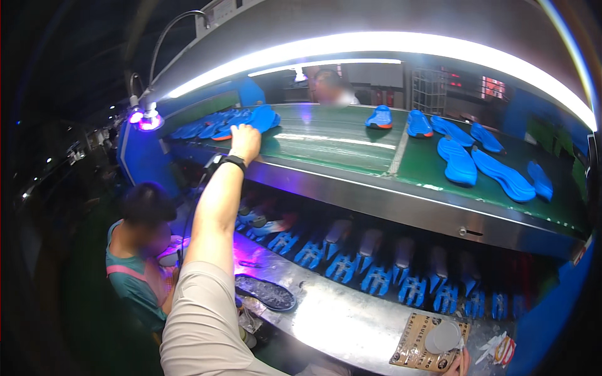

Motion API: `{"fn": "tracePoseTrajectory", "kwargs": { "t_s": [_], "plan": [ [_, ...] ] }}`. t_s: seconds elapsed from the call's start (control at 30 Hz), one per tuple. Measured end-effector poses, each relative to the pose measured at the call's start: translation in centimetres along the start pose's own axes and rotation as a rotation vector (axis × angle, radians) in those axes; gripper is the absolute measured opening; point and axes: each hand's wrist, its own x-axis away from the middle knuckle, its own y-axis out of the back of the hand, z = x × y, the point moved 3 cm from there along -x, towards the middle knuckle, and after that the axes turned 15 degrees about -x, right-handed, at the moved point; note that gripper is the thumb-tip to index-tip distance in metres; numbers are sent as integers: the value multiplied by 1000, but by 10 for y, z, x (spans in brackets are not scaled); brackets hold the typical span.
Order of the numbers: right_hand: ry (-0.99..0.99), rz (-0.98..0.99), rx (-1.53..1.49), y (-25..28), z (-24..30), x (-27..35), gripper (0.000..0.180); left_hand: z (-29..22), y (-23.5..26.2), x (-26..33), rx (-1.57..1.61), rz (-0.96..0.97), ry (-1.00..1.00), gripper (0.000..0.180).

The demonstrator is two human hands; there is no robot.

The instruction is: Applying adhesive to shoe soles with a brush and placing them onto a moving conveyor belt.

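My left hand reaches across to the far left of the green conveyor belt. Its fingers are closed at a blue shoe sole with an orange edge, beside a pile of similar blue soles. At the lower right, my right hand is partly cut off by the picture's edge. Its fingers are bent round a thin pale thing that I cannot make out. Beside it, a round grey lid or dish rests on a brown printed cardboard sheet on the metal worktop.
More blue soles lie on the belt at the right. Below it stands a row of blue clamp-like parts. A dark insole-shaped pad lies on the worktop. One person sits at left; another is behind the belt.
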Motion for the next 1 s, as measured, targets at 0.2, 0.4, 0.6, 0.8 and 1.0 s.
{"fn": "tracePoseTrajectory", "kwargs": {
  "t_s": [0.2, 0.4, 0.6, 0.8, 1.0],
  "plan": [
    [52, -10, -12, -5, 17, -1, 29, 5, -3, -4, 215, 46, 232, 44],
    [65, 7, -9, -13, 30, -1, 29, 20, -49, -3, 463, 283, 228, 44],
    [125, 20, -29, -16, 41, -3, 28, 15, -12, 9, 410, -169, 184, 25],
    [195, 55, 33, -15, 33, -2, 27, -4, 98, 29, 722, -300, 12, 29],
    [421, 95, 438, -12, -12, 2, 26, -4, 145, 42, 790, -275, 250, 43]
  ]
}}
